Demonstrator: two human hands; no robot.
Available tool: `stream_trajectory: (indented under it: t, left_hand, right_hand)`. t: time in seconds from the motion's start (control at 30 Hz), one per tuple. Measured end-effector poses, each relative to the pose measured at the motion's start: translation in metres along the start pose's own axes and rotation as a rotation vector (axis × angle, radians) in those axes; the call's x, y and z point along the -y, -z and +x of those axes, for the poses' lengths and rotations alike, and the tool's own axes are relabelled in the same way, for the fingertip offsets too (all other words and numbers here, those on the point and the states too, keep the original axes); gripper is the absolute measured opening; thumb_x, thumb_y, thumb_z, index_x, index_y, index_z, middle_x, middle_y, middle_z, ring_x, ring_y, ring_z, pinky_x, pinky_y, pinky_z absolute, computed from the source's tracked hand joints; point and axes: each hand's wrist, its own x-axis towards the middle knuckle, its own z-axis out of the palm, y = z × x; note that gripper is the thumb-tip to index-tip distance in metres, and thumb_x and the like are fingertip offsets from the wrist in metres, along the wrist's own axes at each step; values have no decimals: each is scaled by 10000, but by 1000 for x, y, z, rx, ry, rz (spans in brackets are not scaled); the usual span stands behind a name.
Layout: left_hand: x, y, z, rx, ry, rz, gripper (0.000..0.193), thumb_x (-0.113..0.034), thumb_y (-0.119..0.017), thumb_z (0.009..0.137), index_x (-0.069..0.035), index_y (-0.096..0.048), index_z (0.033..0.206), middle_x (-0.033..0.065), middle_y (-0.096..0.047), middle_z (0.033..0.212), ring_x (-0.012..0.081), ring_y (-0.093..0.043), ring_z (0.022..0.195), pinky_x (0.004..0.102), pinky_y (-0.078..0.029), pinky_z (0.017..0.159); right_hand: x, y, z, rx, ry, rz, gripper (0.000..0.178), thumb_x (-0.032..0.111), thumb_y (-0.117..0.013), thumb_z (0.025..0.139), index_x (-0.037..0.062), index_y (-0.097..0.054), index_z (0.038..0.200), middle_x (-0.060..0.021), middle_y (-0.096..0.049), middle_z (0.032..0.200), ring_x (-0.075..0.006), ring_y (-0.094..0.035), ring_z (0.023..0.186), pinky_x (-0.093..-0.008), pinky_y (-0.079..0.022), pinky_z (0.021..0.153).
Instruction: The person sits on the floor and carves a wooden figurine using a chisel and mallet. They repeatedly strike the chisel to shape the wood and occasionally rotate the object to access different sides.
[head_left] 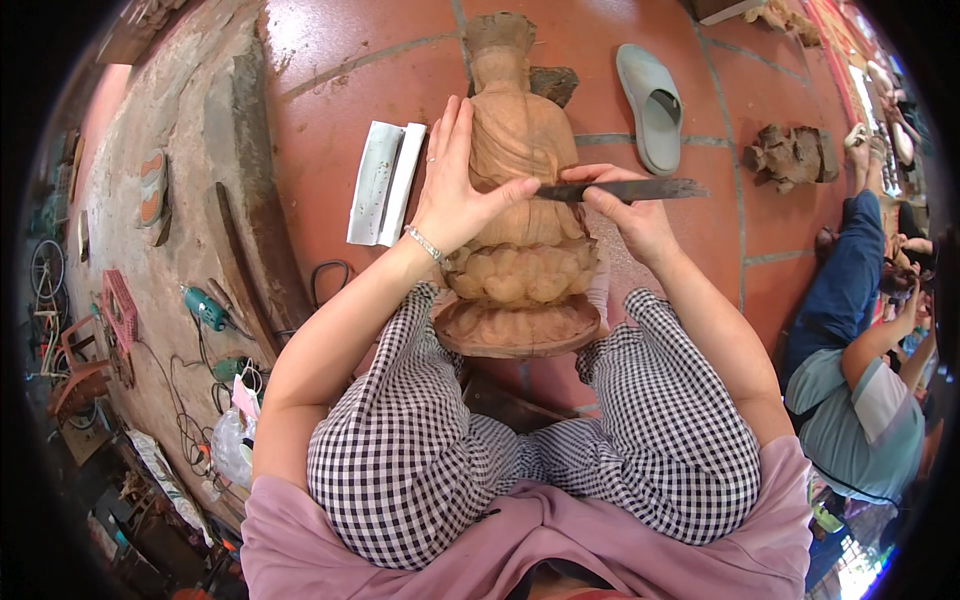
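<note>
A carved wooden statue [540, 222] of a robed figure on a petalled base lies on the floor, its base between my knees and its top pointing away. My left hand [460, 185] rests along its left side, fingers stretched out, and the thumb reaches to the tip of a dark flat blade-like carving tool [660, 189]. My right hand [632, 215] grips that tool, which lies crosswise over the statue's middle. Its exact kind is hard to make out. A dark wooden block [555, 84] shows partly behind the statue's upper end.
A folded white sheet [375, 185] lies left of the statue, a grey slipper [655, 110] to the upper right. Rough wood chunks [790, 157] sit farther right, near a seated person [850, 370]. Green power tools [205, 308] with cords and a long wooden plank [250, 270] are at left.
</note>
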Motion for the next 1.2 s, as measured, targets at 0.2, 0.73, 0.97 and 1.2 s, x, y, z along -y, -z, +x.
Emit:
stream_trajectory:
  t: [0.2,0.73,0.97,1.2]
  left_hand:
    - [4,-6,13,-59,57,-48,1034,-458,-805,792,20,-261,1529,272,-256,1563,376,-261,1468,441,-273,1187]
    - [22,10,22,100,120,-485,889,-268,-822,823,-28,-318,1515,161,-504,1413,235,-503,1297,353,-422,1085]
    - [25,15,38,189,168,-488,969,-290,-861,769,11,-295,1496,214,-511,1389,277,-513,1294,383,-427,1085]
    - [13,13,38,207,210,-486,847,-215,-786,864,4,-284,1510,200,-430,1464,277,-431,1363,386,-351,1140]
  right_hand:
    - [-3,12,-1,-251,-61,235,144,124,-611,941,0,-605,1014,-125,-679,981,-180,-642,860,-317,-516,766]
    - [1,3,8,-376,-88,283,115,134,-652,944,49,-575,933,-76,-663,862,-149,-654,708,-283,-521,635]
    - [5,3,11,-363,-78,245,137,172,-669,944,68,-581,934,-41,-652,804,-127,-656,692,-258,-510,597]
    - [-2,7,11,-324,-45,254,134,153,-639,953,56,-568,892,-43,-668,803,-108,-641,667,-254,-508,592]
